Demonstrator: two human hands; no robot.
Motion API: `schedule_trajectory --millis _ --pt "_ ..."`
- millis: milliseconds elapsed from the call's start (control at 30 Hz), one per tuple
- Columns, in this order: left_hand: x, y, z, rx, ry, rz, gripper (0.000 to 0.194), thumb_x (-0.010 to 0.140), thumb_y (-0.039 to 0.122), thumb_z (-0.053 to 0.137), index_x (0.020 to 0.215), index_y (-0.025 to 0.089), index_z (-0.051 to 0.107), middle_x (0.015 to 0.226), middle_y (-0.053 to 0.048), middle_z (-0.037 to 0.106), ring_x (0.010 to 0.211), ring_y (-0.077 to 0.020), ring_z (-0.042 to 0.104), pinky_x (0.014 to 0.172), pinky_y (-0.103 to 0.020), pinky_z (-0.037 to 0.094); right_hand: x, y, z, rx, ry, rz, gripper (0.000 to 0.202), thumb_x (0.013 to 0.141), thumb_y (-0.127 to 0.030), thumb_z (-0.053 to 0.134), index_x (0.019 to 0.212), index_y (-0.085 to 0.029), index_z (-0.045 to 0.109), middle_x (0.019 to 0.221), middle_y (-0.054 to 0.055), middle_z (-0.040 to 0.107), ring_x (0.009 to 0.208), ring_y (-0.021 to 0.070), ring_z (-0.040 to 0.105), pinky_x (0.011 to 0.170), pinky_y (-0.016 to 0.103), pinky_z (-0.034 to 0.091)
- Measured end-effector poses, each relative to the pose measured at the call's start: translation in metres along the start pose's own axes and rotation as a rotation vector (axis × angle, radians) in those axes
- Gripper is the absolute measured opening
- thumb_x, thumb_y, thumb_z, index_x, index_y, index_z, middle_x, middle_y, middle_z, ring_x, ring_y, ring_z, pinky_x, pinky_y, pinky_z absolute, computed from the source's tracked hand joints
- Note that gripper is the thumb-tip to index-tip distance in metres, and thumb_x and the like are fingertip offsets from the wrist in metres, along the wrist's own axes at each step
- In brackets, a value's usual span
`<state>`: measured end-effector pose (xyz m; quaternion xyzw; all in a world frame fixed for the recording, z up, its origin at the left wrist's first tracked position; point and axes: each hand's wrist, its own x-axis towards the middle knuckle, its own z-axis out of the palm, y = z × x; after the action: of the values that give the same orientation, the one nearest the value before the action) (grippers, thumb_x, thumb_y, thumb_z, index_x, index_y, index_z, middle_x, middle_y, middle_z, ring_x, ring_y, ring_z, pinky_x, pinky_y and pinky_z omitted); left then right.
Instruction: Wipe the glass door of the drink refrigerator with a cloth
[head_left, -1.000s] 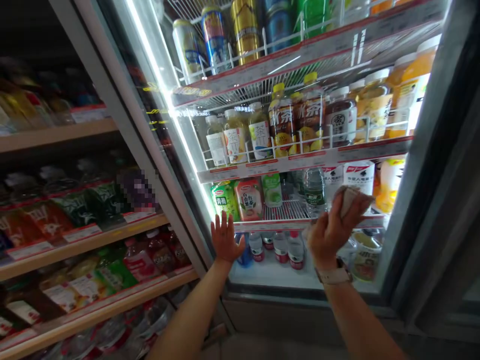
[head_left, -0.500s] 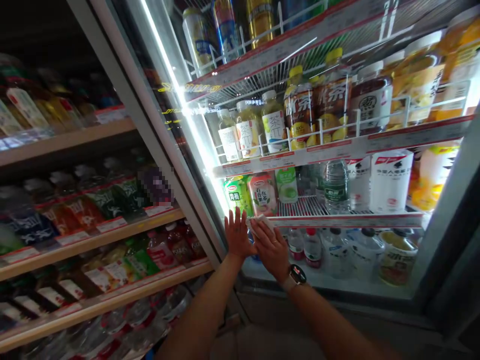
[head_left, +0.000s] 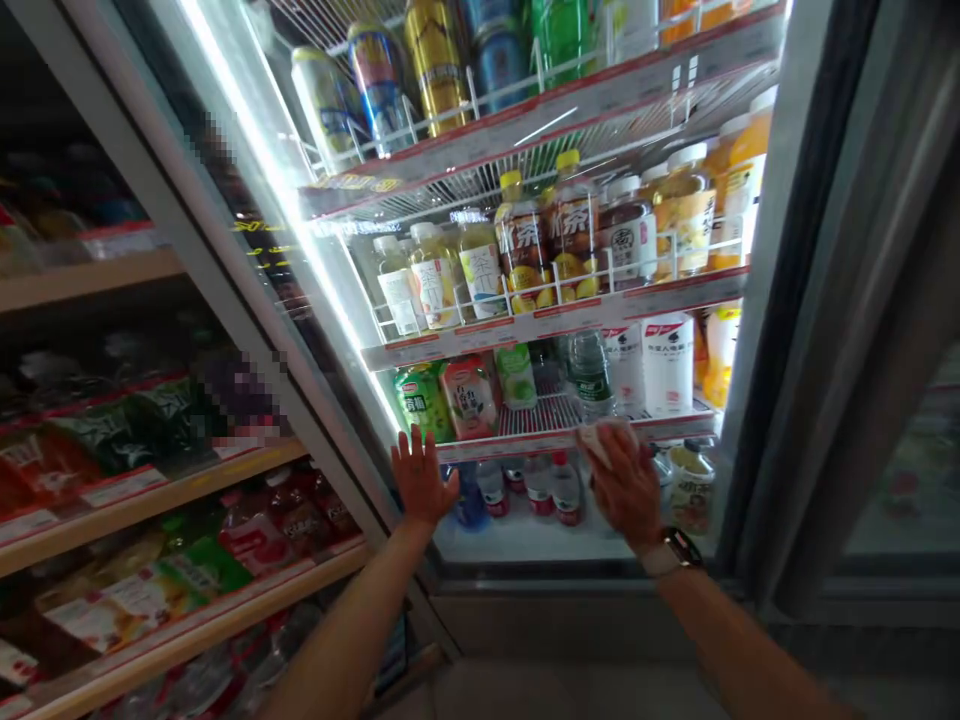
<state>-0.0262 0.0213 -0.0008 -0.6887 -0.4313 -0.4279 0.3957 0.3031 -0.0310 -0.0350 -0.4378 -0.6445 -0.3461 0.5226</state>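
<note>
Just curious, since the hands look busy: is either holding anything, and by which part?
The right hand holds a pale cloth, partly covered; which part is gripped cannot be told. The left hand, open, holds nothing.

The cloth (head_left: 592,443) is off-white, the watch band (head_left: 658,560) pale. Two bottles (head_left: 575,225) are brown with yellow caps (head_left: 568,159); one can (head_left: 435,65) is gold.

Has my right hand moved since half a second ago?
Yes: your right hand shifted right along the shelf edge, away from the pink bottle.

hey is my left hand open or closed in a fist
Open: your left hand shows its fingers extended upward, with the thumb held out to the side.
</note>
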Motion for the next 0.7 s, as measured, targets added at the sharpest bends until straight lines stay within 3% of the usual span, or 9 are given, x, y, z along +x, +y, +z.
schedule_trajectory --millis 133,200,267,433,567,700 --pt "0.004 0.003 -0.001 -0.036 0.042 0.027 0.075 0.092 0.047 0.044 0.156 0.017 0.019 0.161 -0.016 0.025 0.151 -0.033 0.014 0.12 -0.056 0.013 -0.008 0.067 -0.027 -0.143 0.236 0.366 0.056 0.094 -0.019 0.045 0.15 -0.019 0.039 0.159 0.016 0.029 0.147 0.0332 0.026 0.119 0.058 0.02" --pt "0.005 0.004 -0.001 -0.033 0.034 0.024 0.074 0.092 0.046 0.045 0.156 0.018 0.019 0.161 -0.016 0.023 0.15 -0.0331 0.015 0.12 -0.055 0.013 -0.007 0.081 -0.033 -0.148 0.298 0.505 0.056 0.095 -0.022 0.041 0.151 -0.016 0.036 0.161 0.019 0.024 0.148 0.0361 0.023 0.116 0.061 0.024" --pt "0.005 0.005 -0.002 -0.031 0.031 0.023 0.074 0.092 0.046 0.045 0.156 0.018 0.019 0.161 -0.015 0.023 0.15 -0.033 0.015 0.121 -0.055 0.014 -0.003 0.077 -0.031 -0.119 0.29 0.554 0.057 0.096 -0.025 0.038 0.152 -0.015 0.033 0.162 0.019 0.02 0.149 0.0375 0.019 0.116 0.063 0.024" --pt "0.008 0.009 -0.004 -0.028 0.061 0.051 0.073 0.093 0.045 0.046 0.156 0.018 0.02 0.161 -0.015 0.022 0.151 -0.0321 0.014 0.121 -0.054 0.013 0.018 0.009 0.002 -0.074 0.272 0.474 0.058 0.098 -0.026 0.038 0.154 -0.02 0.028 0.162 0.015 0.022 0.149 0.0377 0.018 0.117 0.063 0.019" --pt "0.011 0.012 -0.009 0.016 0.073 0.07 0.07 0.095 0.044 0.041 0.156 0.016 0.017 0.162 -0.014 0.019 0.151 -0.0302 0.011 0.121 -0.051 0.015 0.038 -0.057 0.031 -0.034 0.251 0.406 0.056 0.097 -0.022 0.038 0.152 -0.021 0.034 0.157 0.014 0.034 0.147 0.0355 0.025 0.116 0.063 0.023" --pt "0.012 0.014 -0.011 0.029 0.089 0.091 0.066 0.098 0.037 0.038 0.156 0.014 0.017 0.162 -0.015 0.017 0.151 -0.0283 0.011 0.121 -0.048 0.015 0.045 -0.107 0.052 0.018 0.194 0.334 0.054 0.094 -0.019 0.043 0.149 -0.021 0.042 0.152 0.013 0.044 0.146 0.0312 0.029 0.119 0.055 0.022"
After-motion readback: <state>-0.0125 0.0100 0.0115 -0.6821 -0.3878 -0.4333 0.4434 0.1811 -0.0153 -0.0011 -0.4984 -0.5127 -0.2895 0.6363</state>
